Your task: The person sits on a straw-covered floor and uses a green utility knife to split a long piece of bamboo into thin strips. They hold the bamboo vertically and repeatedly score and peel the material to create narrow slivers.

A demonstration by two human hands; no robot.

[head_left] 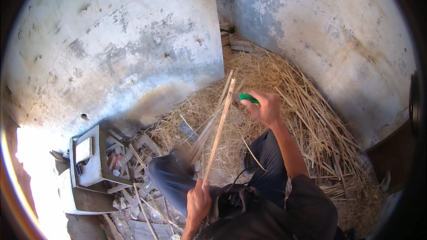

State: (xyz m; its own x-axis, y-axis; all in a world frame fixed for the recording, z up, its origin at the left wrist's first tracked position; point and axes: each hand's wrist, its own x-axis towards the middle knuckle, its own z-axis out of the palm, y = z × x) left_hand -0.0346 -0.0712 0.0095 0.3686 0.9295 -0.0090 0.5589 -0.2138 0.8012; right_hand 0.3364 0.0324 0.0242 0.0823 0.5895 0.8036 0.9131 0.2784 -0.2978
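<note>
A long, pale strip of split wood or bamboo [219,132] slants up from my lap, its far end higher and away from me. My left hand [199,201] is closed around its near end. In my right hand [266,108] is a knife with a green handle [249,98], gripped in closed fingers. Its short blade [235,96] meets the strip close to the far end. A thin, curled sliver [252,153] lies over my right leg.
Straw-like shavings [262,69] cover the floor ahead, with a heap of long strips [311,124] along the right wall [329,40]. A wooden frame box [91,173] stands at left among scraps. A pale wall [133,53] rises at far left.
</note>
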